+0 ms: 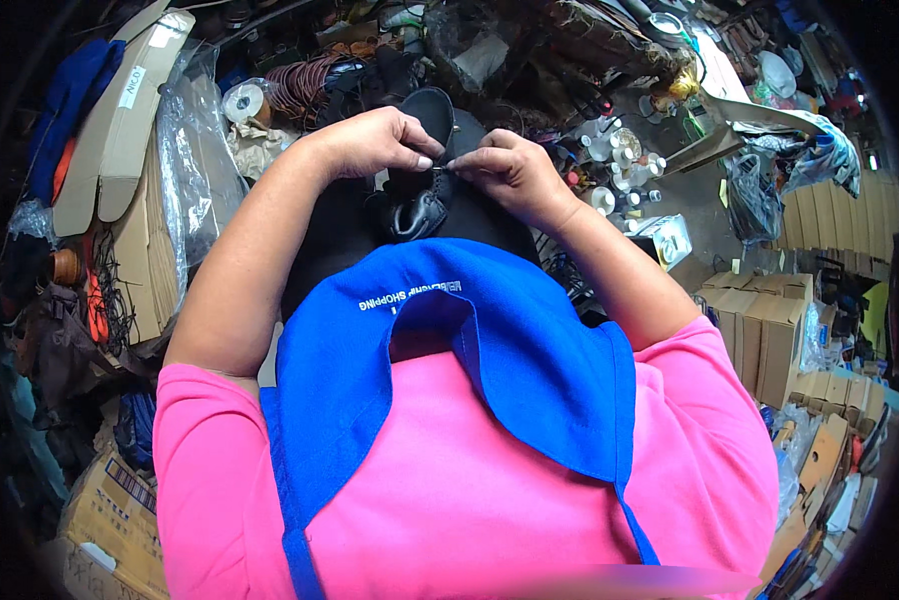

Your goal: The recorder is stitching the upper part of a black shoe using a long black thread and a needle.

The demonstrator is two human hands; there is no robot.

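A black leather shoe [418, 214], or a piece much like one, lies over my dark-clad lap, its shiny rounded part toward me. Beyond it rises a smooth black oval part [429, 108], perhaps the sole. My left hand [382, 143] grips the shoe's edge from the left, thumb toward the middle. From the right, my right hand [515, 175] closes its thumb and fingers in a pinch right beside the left thumb. What sits between those right fingertips is too small to make out. Both hands work close together at the same spot.
Coiled brown cord [305, 90] and a white spool [243, 102] lie at the far left. Several small bottles [625, 150] stand to the right. Cardboard boxes [765, 320] are stacked farther right, and flat cardboard [142, 255] leans at the left. A blue apron [560, 370] covers my front.
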